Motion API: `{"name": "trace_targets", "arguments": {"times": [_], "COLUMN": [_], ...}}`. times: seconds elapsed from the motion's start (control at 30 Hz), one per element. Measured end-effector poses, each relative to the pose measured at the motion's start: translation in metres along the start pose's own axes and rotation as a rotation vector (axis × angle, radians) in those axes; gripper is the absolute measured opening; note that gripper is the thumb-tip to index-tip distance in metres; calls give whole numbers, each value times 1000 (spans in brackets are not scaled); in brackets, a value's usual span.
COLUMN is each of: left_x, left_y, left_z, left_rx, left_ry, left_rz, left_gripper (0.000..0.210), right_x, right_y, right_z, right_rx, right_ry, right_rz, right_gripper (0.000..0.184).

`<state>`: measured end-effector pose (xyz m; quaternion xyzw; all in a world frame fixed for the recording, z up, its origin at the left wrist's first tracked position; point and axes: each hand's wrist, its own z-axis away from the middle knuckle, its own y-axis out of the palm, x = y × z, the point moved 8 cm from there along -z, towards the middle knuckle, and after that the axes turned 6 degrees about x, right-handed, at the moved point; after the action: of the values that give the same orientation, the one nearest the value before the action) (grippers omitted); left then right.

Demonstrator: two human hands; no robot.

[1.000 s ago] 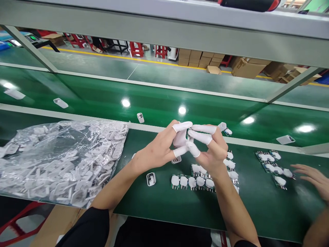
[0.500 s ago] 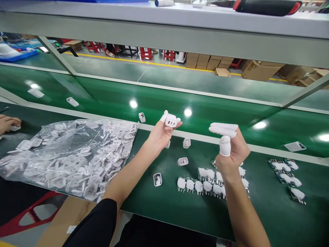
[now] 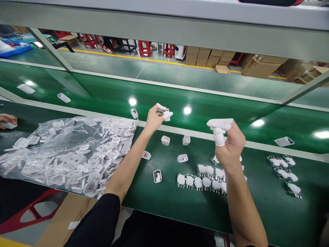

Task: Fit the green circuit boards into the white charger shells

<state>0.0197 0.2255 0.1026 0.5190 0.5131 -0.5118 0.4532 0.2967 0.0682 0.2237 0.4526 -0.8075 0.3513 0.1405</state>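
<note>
My left hand (image 3: 155, 118), with white finger cots, is closed around a small white charger housing (image 3: 167, 118) above the green belt near its front rail. My right hand (image 3: 230, 139) hovers to the right, its covered fingertips pressed together above the circuit boards; no object shows between them. Below my hands, white charger housings stand on the bench, among them an upright one (image 3: 186, 140), one with port slots (image 3: 182, 158) and an open one (image 3: 157, 176). Rows of circuit boards with white round pads (image 3: 197, 182) lie under my right hand.
A clear plastic bag of white plug parts (image 3: 77, 157) covers the left of the bench. More housings lie on the green belt (image 3: 108, 99), one (image 3: 284, 141) at right. Other boards (image 3: 284, 168) lie far right. Another person's hand (image 3: 7, 121) is at the left edge. A shelf beam (image 3: 164, 37) crosses above.
My left hand has moved slightly up and left with the housing and turned it. My right thumb has come up against the fingers. The belt housings appear shifted left as the view shifted.
</note>
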Motion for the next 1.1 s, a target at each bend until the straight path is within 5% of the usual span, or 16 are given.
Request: {"name": "trace_targets", "arguments": {"times": [0.1, 0.23, 0.5, 0.67, 0.8, 0.93, 1.0, 1.1], "left_x": [28, 51, 59, 12, -37, -66, -74, -84], "left_y": [-26, -49, -46, -61, -67, -67, -70, -77], "left_z": [-18, -25, -25, -20, -5, 7, 11, 15], "left_rx": [71, 112, 127, -86, -251, -291, -279, -249], "left_ry": [-51, -95, -98, 102, 332, 417, 447, 486], "left_rz": [-354, -464, -556, -512, -278, -179, -162, -72], "left_gripper": [51, 50, 59, 63, 40, 38, 37, 41], "right_x": [-15, -41, -72, -43, 17, 54, 53, 39], "right_y": [30, 71, 95, 101, 168, 245, 264, 258], "right_z": [3, 23, 44, 38, 50, 63, 62, 48], "right_rx": [369, 743, 865, 800, 966, 1075, 1086, 1059], "right_ry": [57, 134, 101, 79, -27, -114, -85, -34], "right_rz": [189, 389, 510, 403, 273, 275, 256, 194], "right_gripper": [15, 12, 13, 18, 24, 24, 27, 26]}}
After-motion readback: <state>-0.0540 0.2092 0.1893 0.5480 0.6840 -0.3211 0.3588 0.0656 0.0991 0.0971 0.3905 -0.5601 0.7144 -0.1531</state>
